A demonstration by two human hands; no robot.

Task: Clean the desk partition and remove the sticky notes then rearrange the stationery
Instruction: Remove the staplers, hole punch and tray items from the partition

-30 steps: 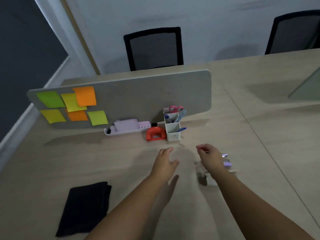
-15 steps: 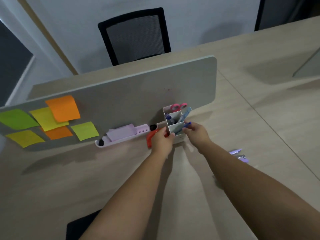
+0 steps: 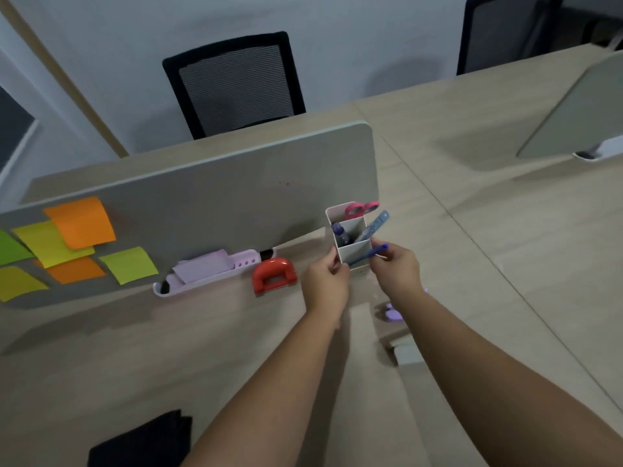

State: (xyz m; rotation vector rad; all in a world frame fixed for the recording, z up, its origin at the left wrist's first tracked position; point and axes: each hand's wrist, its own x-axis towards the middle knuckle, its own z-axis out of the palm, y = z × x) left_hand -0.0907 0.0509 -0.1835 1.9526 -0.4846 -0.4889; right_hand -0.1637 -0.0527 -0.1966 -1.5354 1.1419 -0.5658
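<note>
Forearms hide part of a lilac item right of the white three-cell pen holder (image 3: 353, 254). Left hand (image 3: 326, 281) and right hand (image 3: 395, 268) pinch its smooth sides; sticky notes (image 3: 81, 226) cling far left on the grey felt partition (image 3: 215, 200).

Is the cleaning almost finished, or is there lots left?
Lots left. Nothing looks finished: the sticky notes are on the partition, and the black cloth lies unused on the desk. Right now the left hand and right hand are gripping the white pen holder, so stationery is being sorted.
</note>
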